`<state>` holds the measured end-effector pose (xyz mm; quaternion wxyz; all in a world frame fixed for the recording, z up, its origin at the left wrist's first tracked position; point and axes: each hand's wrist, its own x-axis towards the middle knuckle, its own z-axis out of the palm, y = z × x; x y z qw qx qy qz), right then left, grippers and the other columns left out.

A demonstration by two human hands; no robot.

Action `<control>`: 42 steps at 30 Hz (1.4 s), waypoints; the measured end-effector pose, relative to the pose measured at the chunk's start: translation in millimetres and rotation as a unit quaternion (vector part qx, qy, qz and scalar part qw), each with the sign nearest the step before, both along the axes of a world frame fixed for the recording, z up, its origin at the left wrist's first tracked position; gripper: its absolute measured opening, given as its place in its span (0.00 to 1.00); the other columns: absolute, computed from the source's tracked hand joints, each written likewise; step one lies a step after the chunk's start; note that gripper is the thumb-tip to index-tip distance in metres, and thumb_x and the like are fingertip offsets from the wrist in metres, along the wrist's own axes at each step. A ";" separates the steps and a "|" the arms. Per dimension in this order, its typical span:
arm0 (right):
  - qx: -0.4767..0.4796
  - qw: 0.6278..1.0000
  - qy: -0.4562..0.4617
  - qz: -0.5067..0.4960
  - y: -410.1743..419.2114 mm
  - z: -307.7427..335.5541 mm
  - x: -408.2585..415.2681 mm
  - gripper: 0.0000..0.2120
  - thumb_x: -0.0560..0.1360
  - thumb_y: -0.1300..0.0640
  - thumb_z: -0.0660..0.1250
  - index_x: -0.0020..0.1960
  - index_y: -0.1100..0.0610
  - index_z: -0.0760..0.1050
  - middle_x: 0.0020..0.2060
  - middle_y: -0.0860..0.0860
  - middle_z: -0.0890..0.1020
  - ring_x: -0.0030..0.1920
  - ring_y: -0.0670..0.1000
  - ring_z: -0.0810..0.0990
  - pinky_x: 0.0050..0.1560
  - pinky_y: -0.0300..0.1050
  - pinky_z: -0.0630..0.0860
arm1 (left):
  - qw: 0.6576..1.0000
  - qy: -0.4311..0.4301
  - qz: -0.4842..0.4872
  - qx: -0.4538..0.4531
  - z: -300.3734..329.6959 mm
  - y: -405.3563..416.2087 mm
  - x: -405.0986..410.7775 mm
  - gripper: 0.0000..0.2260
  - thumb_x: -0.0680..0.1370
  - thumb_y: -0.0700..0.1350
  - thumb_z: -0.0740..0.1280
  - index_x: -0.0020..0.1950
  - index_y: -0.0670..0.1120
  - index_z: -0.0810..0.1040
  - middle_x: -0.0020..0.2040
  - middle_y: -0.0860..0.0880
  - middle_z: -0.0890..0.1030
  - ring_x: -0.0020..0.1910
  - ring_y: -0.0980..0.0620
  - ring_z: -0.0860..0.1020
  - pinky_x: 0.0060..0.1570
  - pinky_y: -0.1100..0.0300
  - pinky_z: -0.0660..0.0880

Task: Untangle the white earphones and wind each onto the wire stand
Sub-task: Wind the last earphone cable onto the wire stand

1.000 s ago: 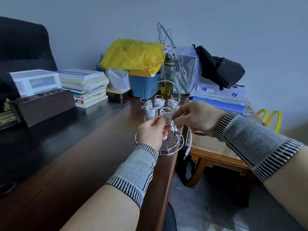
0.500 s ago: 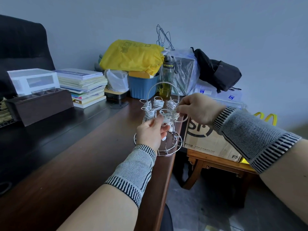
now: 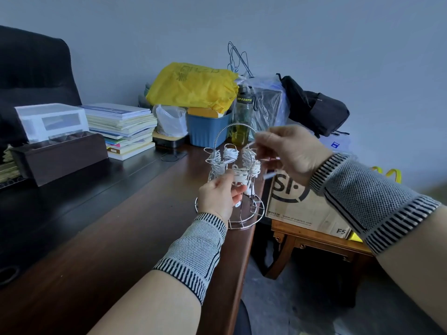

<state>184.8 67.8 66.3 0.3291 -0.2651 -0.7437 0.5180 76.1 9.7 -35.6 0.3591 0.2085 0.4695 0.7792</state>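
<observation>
Left hand (image 3: 219, 197): grip pinching coiled white earphone cable (image 3: 240, 176) against silver wire stand (image 3: 251, 213) at brown wooden desk (image 3: 135, 238) edge. Right hand (image 3: 294, 151): grip pinching loose cable end above. Behind: blue plastic bin (image 3: 208, 129).

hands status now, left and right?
Left hand: grips the earphone coil on the wire stand.
Right hand: pinches the loose white cable.
</observation>
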 end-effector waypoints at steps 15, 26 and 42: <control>0.007 0.984 -0.041 -0.173 38.1 -37.7 29.9 0.13 0.80 0.58 0.62 0.38 0.61 0.72 0.32 0.56 0.78 0.26 0.49 0.74 0.27 0.40 0.72 | 0.998 0.061 -0.005 -0.010 -7.3 4.1 -0.1 0.03 0.78 0.42 0.69 0.45 0.47 0.80 0.31 0.55 0.83 0.35 0.60 0.82 0.38 0.66 0.78; 0.192 0.901 -0.388 0.006 34.2 -13.3 36.4 0.06 0.73 0.53 0.72 0.39 0.52 0.84 0.30 0.47 0.82 0.33 0.48 0.73 0.37 0.47 0.75 | 0.997 0.072 0.012 -0.019 -7.6 5.8 -1.8 0.04 0.77 0.41 0.71 0.43 0.47 0.80 0.30 0.55 0.83 0.34 0.61 0.82 0.39 0.67 0.79; 0.413 0.786 -0.453 -0.081 19.5 20.5 -49.6 0.14 0.77 0.51 0.66 0.51 0.62 0.81 0.45 0.54 0.82 0.47 0.52 0.81 0.50 0.47 0.81 | 0.999 0.041 0.023 -0.017 -9.9 10.3 -1.5 0.04 0.76 0.41 0.72 0.42 0.46 0.80 0.30 0.53 0.83 0.32 0.60 0.81 0.38 0.66 0.79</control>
